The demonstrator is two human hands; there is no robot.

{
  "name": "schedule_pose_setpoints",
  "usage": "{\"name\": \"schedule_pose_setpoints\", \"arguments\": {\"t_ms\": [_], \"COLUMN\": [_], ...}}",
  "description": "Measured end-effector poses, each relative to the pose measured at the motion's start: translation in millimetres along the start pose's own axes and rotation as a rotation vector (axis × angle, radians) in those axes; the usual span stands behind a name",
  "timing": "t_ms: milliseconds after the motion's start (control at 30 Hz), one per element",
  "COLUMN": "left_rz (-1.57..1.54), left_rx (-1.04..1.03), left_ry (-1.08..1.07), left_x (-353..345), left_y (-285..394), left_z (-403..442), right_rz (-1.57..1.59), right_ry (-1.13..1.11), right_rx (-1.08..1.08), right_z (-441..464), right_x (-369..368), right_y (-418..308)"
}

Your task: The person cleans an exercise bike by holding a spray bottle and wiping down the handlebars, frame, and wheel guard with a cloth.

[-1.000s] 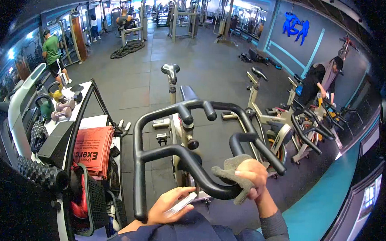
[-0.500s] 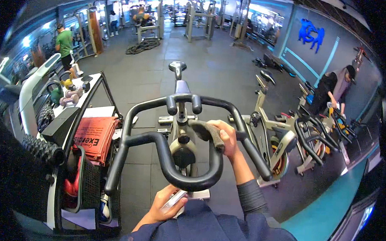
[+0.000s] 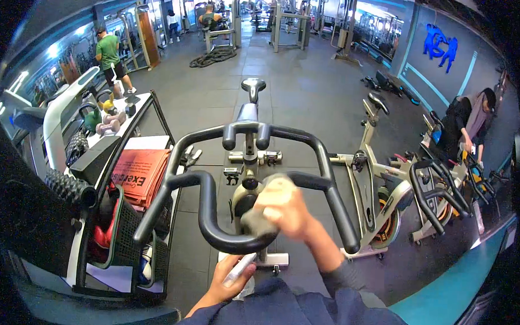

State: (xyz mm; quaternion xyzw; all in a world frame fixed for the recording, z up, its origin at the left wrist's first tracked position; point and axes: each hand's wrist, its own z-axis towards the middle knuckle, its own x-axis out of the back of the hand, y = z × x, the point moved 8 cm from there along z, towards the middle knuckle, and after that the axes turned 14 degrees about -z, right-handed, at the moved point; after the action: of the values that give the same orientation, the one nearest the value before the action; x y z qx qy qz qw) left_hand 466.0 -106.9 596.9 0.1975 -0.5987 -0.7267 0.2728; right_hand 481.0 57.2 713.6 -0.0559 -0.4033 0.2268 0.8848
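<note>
A black looped handlebar of an exercise bike spans the middle of the view, with the bike's saddle beyond it. My right hand, blurred by motion, is closed on a grey-green cloth and presses it against the right side of the lower loop. Below the loop, my left hand grips a white object, perhaps a bottle, whose lower part is hidden by my fingers.
On the left stands a rack with dumbbells, orange bags and a dark basket. More bikes stand to the right, where a person leans over one. Another person stands at the far left.
My right hand and the cloth have moved left and down along the handlebar loop since half a second ago. The view has shifted, and my left hand still holds the white object.
</note>
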Motion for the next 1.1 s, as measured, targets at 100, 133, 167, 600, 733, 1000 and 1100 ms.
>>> {"name": "schedule_pose_setpoints", "arguments": {"t_ms": [100,133,167,600,733,1000,1100], "left_rz": [-0.170,-0.318,-0.251,0.059,0.002,0.038,0.086], "left_rx": [0.000,0.049,0.003,-0.096,-0.106,-0.001,-0.104], "left_ry": [-0.079,0.010,-0.049,-0.182,-0.199,-0.195,-0.172], "left_x": [-9,-9,-11,-13,-11,-14,-19], "left_y": [-12,-17,-19,-18,-9,-16,-4], "left_z": [13,21,28,78,81,72,60], "right_rz": [-0.034,-0.043,-0.044,-0.170,-0.158,-0.234,-0.177], "right_ry": [0.109,0.174,0.173,0.489,0.493,0.435,0.361], "right_rx": [-0.014,-0.028,-0.039,-0.068,-0.103,-0.138,-0.189], "right_z": [-7,-9,-10,-39,-39,-31,-23], "right_x": [9,12,8,-11,-15,-5,-1], "right_y": [-50,-51,-45,59,81,77,77]}}
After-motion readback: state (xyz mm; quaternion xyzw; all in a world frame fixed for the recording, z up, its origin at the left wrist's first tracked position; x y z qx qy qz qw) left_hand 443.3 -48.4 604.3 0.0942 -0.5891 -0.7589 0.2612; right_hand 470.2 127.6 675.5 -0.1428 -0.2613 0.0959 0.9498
